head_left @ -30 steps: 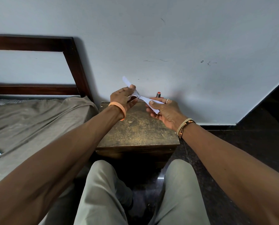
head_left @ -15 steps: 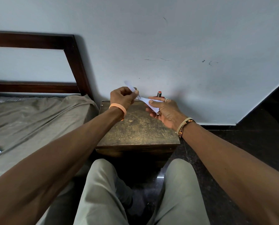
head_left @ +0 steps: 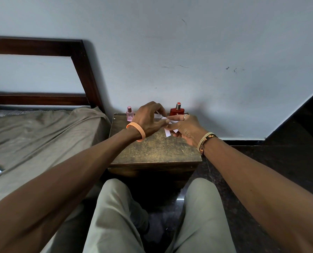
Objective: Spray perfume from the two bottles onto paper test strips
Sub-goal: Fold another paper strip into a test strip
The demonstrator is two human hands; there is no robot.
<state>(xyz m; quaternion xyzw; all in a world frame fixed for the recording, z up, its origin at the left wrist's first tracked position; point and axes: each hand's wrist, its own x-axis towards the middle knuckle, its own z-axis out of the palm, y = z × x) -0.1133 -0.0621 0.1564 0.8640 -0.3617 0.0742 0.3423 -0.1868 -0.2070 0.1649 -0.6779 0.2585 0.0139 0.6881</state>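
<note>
Both hands meet over the small wooden table (head_left: pixel 155 152). My left hand (head_left: pixel 149 118) pinches the paper test strips (head_left: pixel 167 133) between thumb and curled fingers, and my right hand (head_left: pixel 185 128) grips their lower ends. They look thin, light and floppy, so I'd hold one gently near its end. The pink perfume bottle (head_left: pixel 129 114) and red perfume bottle (head_left: pixel 177 110) stand behind, by the wall.

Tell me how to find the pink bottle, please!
Look at the small brown table by the bed. At its back left corner, against the wall, stands the pink bottle. It is smaller and paler than the red bottle on the right.
</note>
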